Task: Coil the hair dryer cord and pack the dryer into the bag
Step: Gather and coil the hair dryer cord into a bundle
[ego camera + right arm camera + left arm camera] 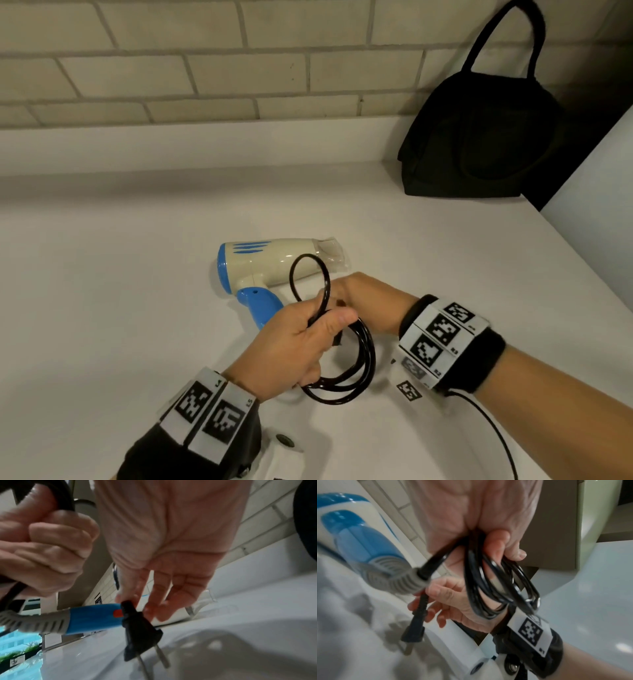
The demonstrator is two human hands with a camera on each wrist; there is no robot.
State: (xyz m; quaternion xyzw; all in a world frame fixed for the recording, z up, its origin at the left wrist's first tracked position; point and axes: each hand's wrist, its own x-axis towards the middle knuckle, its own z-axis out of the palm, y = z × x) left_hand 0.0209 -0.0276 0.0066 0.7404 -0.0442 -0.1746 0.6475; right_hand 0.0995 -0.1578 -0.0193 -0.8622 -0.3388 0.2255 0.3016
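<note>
A cream and blue hair dryer (274,263) lies on its side on the white counter (120,291), nozzle pointing right. Its black cord (358,368) is gathered into several loops, and my left hand (318,332) grips the bundle just in front of the dryer's blue handle (260,308). In the left wrist view the loops (489,577) hang from those curled fingers. My right hand (363,301) sits right behind the loops. Its thumb and fingers pinch the black plug (139,630), prongs pointing down at the counter. A black bag (479,137) stands at the back right.
A tiled wall (205,68) with a low white ledge runs along the back of the counter. The bag leans against it in the right corner, handle up. The counter's right edge (561,253) slants down beside the bag. A thin black wire (496,431) trails from my right wristband.
</note>
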